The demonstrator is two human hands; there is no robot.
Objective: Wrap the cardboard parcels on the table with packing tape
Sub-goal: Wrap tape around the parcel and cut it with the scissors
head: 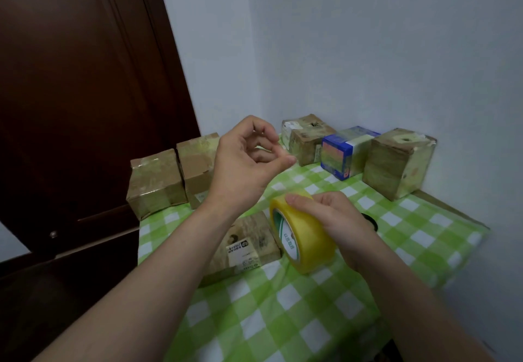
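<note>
My right hand [339, 225] grips a roll of yellowish packing tape [302, 237] held on edge above the table. My left hand [249, 160] is raised up and to the left of the roll, thumb and fingers pinched together. A faint clear strip of tape seems to run from the roll up to that pinch. Below the hands a flat cardboard parcel [249, 245] with a printed label lies on the green checked cloth [283, 305]. My left forearm hides part of the parcel.
Two taped parcels [157, 183] [195, 163] stand at the table's left edge. Along the back wall are a brown parcel [305, 138], a blue box [345, 152] and a cube parcel [399, 163]. A small dark object [370, 221] lies behind my right hand. A dark wooden door [85, 92] stands on the left.
</note>
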